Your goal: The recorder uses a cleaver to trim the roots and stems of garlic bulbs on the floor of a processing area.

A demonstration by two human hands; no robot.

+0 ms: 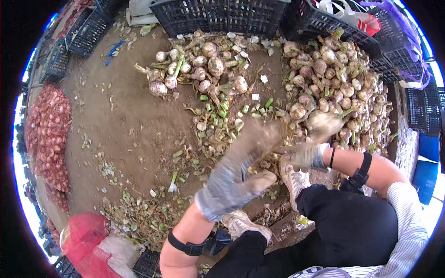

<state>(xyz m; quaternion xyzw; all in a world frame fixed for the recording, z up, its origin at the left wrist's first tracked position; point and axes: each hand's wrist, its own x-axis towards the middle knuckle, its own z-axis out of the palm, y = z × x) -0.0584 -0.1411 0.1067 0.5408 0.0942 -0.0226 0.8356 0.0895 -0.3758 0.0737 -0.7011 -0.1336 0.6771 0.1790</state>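
My gloved left hand [245, 157] blurs mid-frame over green stalk cuttings [218, 116]. My gloved right hand [315, 139] seems to grip a garlic bulb [324, 123] beside the right-hand garlic pile [338, 83].

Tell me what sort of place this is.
Probably an outdoor garlic sorting or trimming yard. Heaps of garlic bulbs lie on a bare dirt floor, cut green stems are scattered between them, dark plastic crates line the edge, and filled red mesh sacks are stacked at the left.
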